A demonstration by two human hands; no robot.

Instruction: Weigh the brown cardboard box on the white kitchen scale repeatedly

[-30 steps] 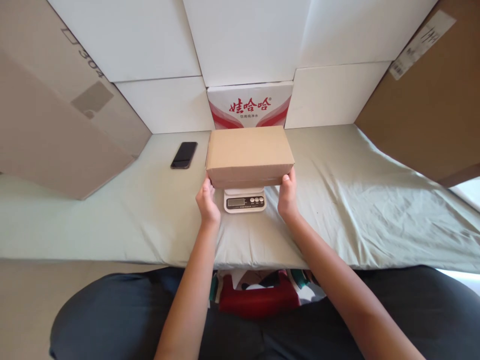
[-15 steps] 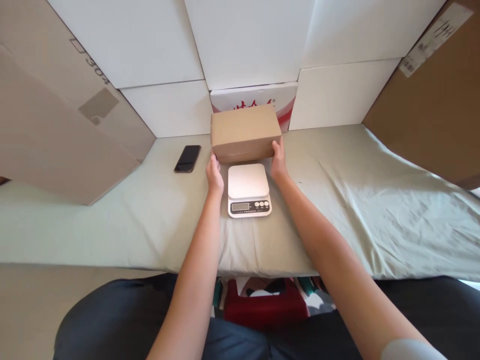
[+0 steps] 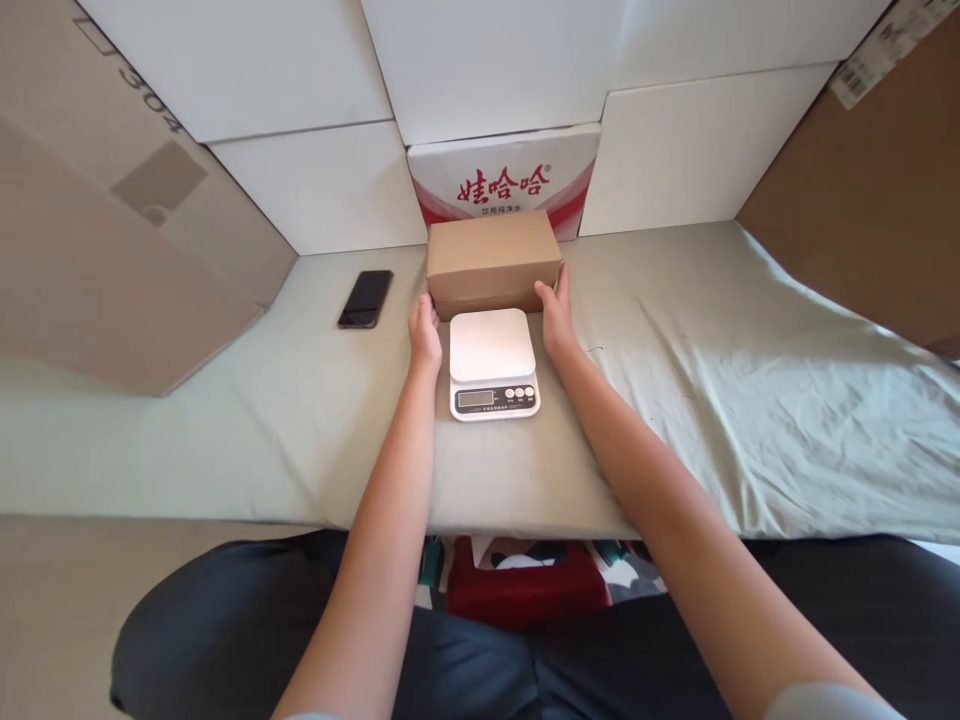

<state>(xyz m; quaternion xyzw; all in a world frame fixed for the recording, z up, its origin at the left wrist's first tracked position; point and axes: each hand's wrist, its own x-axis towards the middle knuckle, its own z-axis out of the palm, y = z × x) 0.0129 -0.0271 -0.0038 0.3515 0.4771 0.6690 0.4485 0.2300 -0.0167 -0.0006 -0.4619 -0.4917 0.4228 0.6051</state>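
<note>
A plain brown cardboard box (image 3: 492,261) rests on the pale green cloth (image 3: 675,380) just behind a small white kitchen scale (image 3: 493,362). My left hand (image 3: 424,331) holds the box's near left corner and my right hand (image 3: 556,315) holds its near right corner. The scale's platform is bare and its display and three buttons face me.
A black phone (image 3: 366,298) lies on the cloth to the left. A white carton with red print (image 3: 504,180) stands behind the box among stacked white cartons. Large brown cartons lean at the left (image 3: 112,230) and right (image 3: 870,210). A red object (image 3: 525,585) sits below the table edge.
Both hands lifted the brown box off the scale, carried it away from me and set it down on the cloth behind the scale. The scale's platform is now uncovered.
</note>
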